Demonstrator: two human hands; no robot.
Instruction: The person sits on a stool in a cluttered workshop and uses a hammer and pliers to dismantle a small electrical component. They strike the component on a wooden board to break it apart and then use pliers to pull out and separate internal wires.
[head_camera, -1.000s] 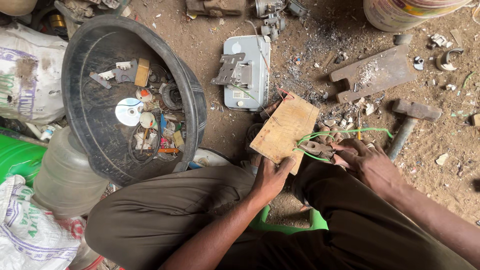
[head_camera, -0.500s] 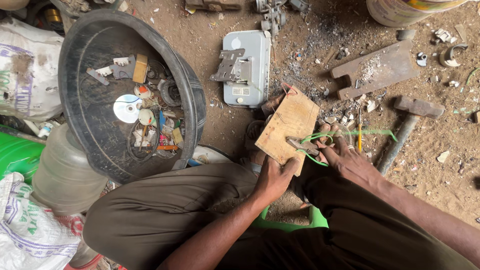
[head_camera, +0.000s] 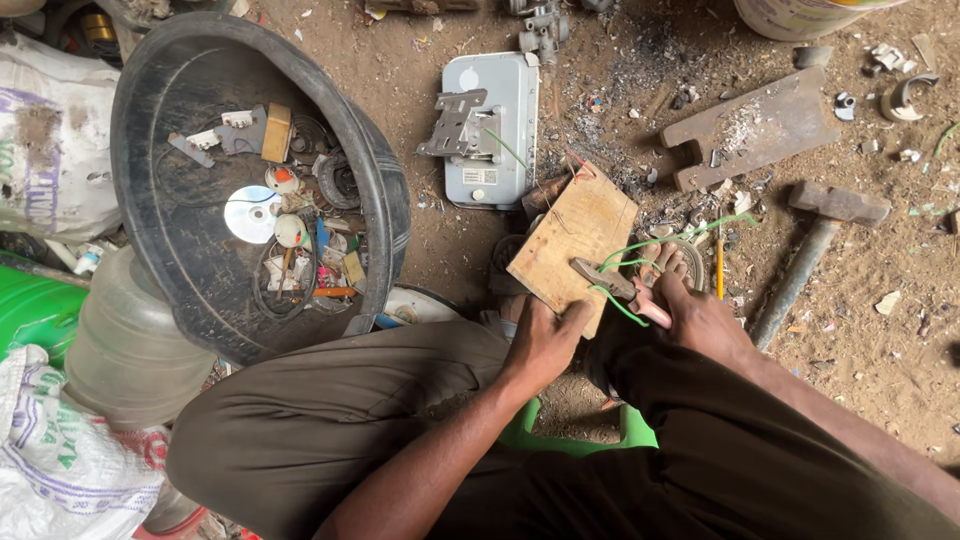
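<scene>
Dirt floor, scrap-strewn; left hand (head_camera: 540, 345) grips wooden board (head_camera: 575, 240); right hand (head_camera: 700, 320) apparently clamps pliers (head_camera: 610, 283).

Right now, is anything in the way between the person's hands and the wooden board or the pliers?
Nothing visible is. The left hand already rests on the near edge of the wooden board, and the right hand holds the pliers, whose tip lies on the board by a thin green wire.
</scene>
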